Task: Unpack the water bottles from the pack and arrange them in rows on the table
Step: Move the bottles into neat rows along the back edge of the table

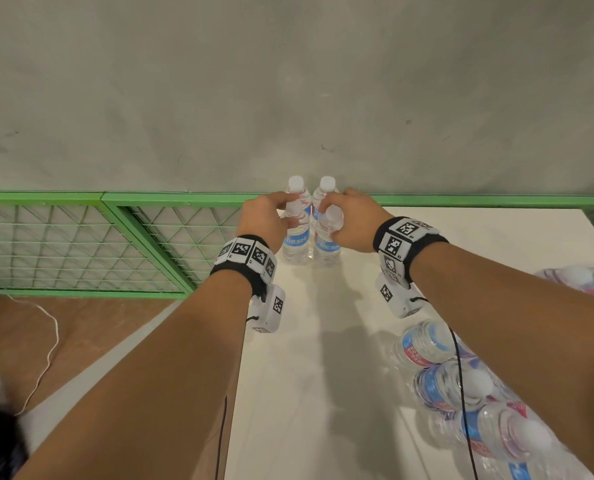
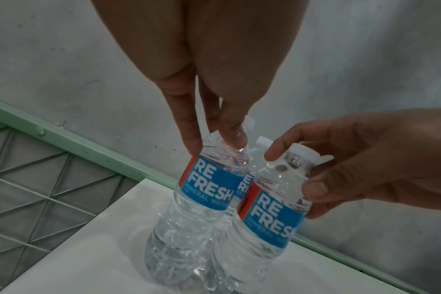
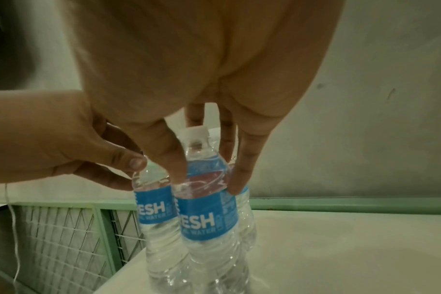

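Both arms stretched forward, hands side by side and close together.
The left hand and the right hand are each palm-down, fingers curled and pinching a bottle's shoulder; banded wrists level.

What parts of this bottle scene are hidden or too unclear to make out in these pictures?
- Head view: cap of the bottle held by the left hand, covered by its fingers.
- Head view: how many bottles remain in the pack; the right forearm and the frame edge cut it off.
- Right wrist view: the rear right bottle, mostly hidden behind the held one and fingers.
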Available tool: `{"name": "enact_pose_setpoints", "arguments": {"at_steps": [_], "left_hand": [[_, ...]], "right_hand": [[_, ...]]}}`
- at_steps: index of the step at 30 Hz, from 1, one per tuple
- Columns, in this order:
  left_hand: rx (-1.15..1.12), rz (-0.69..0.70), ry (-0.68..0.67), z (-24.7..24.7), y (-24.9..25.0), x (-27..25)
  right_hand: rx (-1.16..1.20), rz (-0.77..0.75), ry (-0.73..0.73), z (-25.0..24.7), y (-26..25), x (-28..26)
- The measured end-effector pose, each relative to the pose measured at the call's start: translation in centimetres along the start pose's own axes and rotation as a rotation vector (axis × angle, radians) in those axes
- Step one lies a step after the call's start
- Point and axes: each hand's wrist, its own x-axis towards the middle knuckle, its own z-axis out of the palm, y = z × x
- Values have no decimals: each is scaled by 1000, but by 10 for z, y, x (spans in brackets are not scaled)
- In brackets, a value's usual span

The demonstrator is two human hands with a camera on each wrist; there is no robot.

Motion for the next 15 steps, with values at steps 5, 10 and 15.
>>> {"name": "enact_pose_setpoints", "arguments": {"at_steps": [5, 10, 15], "left_hand": [[15, 7, 12, 5, 1, 0], [13, 6, 0, 3, 1, 3], [-7, 16, 3, 5, 1, 3]], "right_hand": [[-10, 56, 48, -1, -4, 4], [6, 101, 77, 3, -9, 11], [-10, 102, 72, 2, -8, 12]]}}
